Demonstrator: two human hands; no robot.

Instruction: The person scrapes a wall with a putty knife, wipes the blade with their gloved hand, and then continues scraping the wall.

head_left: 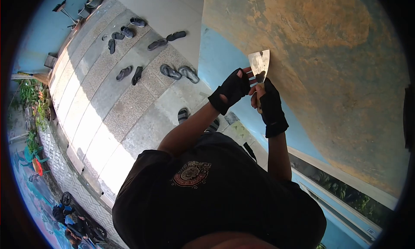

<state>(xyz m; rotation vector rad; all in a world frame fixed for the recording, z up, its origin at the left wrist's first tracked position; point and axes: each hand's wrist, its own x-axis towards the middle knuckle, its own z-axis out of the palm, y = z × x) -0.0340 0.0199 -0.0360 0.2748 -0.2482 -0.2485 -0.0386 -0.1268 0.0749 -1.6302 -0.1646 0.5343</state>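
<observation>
A putty knife point(260, 64) with a wide, stained metal blade points upward in front of the wall. Its light handle is wrapped by the fingers of my right hand point(271, 102), which wears a black fingerless glove. My left hand point(237, 86), gloved the same way, is beside the blade with its fingers stretched out and apart. Those fingertips reach the blade's left edge and partly pass behind it. Just beyond both hands stands the wall point(337, 76), its blue paint covered in large part by rough brown patches.
Several sandals and shoes point(170, 71) lie on the tiled floor point(129, 91) to the left. A broom point(62, 9) and buckets point(93, 0) stand at the upper left. Plants point(41, 104) and a motorcycle point(78, 221) are at the far left.
</observation>
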